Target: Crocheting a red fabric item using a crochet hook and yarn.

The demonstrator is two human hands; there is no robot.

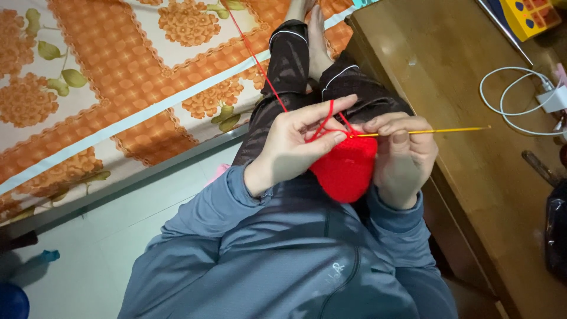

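My left hand [292, 147] pinches the red knit [344, 168] and yarn [254, 56]. My right hand [404, 156] grips the yellow hook [425, 131], its tip at the knit.

Single head cam, looking steeply down the wearer's own torso to the lap, close range. Hands sit near frame centre. Bed [118, 88] fills 9 to 12 o'clock, wooden table [449, 88] at 1 to 4 o'clock. No second view, nothing overlaps.
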